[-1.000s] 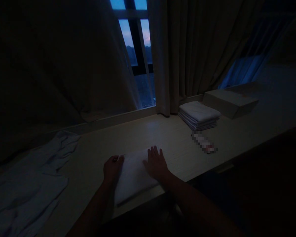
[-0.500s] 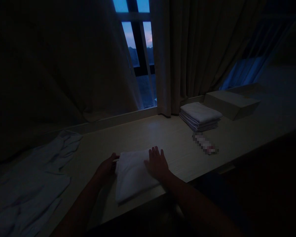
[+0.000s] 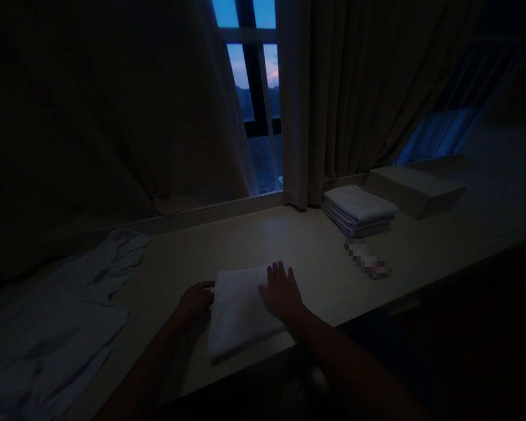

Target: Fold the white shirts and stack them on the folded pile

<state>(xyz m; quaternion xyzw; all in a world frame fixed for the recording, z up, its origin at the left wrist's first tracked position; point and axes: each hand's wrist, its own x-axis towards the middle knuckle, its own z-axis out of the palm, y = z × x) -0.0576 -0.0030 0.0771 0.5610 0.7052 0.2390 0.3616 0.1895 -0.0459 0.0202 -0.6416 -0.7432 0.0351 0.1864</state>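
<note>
A white folded cloth (image 3: 239,316), which looks like a towel, lies near the front edge of the pale counter (image 3: 188,251). My right hand (image 3: 283,292) rests flat on its right part, fingers stretched out and slightly apart. At the cloth's left edge is my left hand (image 3: 195,301), its fingers bent and gripping that side; dim light hides part of them. Further back to the right stands a neat stack of folded white cloths (image 3: 359,204).
Loose crumpled white cloths (image 3: 56,327) spread over the counter's left end. A blurred-out small object (image 3: 368,260) lies in front of the stack. Behind it is a box-like block (image 3: 416,190). Dark curtains (image 3: 328,105) hang by a window (image 3: 258,105) along the back.
The whole view has shifted slightly, so everything sits a little further right and lower. My left fingers have moved slightly at the cloth's left edge; my right hand stays flat on top.
</note>
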